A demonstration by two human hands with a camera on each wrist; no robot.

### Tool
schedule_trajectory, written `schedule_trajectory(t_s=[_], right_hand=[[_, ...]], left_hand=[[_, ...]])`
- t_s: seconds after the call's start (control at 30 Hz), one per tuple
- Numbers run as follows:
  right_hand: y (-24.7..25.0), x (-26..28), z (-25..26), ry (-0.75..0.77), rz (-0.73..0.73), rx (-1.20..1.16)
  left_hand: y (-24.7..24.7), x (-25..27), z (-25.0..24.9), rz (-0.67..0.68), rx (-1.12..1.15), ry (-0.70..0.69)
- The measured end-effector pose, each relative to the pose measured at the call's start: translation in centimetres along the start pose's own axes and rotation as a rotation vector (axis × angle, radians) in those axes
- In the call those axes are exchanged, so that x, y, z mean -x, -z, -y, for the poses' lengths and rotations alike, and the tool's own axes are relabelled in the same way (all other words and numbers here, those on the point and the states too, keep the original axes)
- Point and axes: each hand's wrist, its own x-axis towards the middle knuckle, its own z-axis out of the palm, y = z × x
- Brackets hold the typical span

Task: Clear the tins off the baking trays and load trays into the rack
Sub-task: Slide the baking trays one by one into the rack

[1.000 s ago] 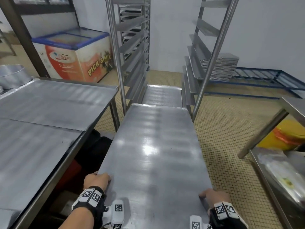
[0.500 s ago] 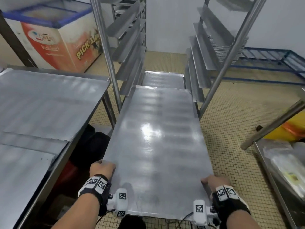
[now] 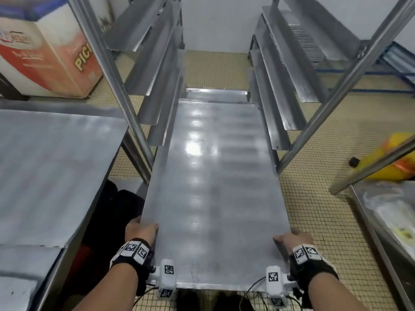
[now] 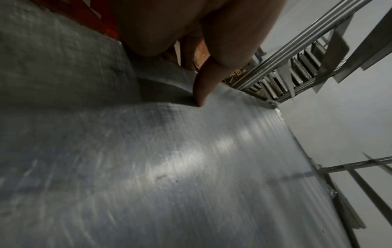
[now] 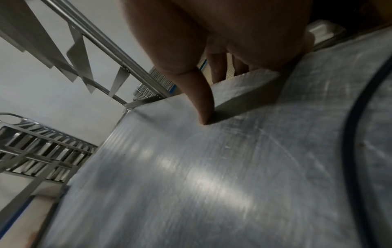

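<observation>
A long, bare metal baking tray (image 3: 213,187) is held level in front of me, its far end between the uprights of the steel rack (image 3: 125,102). My left hand (image 3: 140,230) grips the tray's near left edge, thumb on top (image 4: 201,94), fingers under the rim. My right hand (image 3: 293,239) grips the near right edge the same way, thumb pressed on the tray surface (image 5: 203,107). The tray (image 4: 191,167) shows no tins on it. Another tray (image 3: 215,95) lies lower in the rack beyond it. Angled rails (image 3: 276,115) line both sides of the rack.
A steel table with trays (image 3: 51,167) stands at my left. A freezer chest (image 3: 45,55) sits at the back left. A stack of trays (image 3: 307,43) rests behind the rack at right. Another steel table (image 3: 381,221) and a yellow container (image 3: 390,158) are on the right.
I have stepped closer to the rack with the tray; its far end has slid in between the uprights. Both hands keep their grip on the near corners.
</observation>
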Motion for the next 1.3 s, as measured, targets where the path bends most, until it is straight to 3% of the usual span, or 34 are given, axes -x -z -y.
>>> schedule_trajectory(t_s=[0.27, 0.53, 1.13, 1.3], right_hand=[[-3.2, -6.7, 2.4, 0.002, 0.007, 0.043], [-5.2, -11.6, 7.4, 0.059, 0.001, 0.123], [-8.5, -17.8, 13.1, 0.181, -0.008, 0.387], [-8.7, -17.4, 12.5, 0.283, -0.024, 0.512]], left_hand=[[-3.1, -3.8, -3.1, -0.018, -0.049, 0.057], [-6.0, -7.0, -7.8, -0.071, -0.082, 0.027], [-8.1, -13.1, -14.7, -0.058, -0.185, 0.049], [-8.2, -12.6, -15.1, -0.001, -0.412, -0.027]])
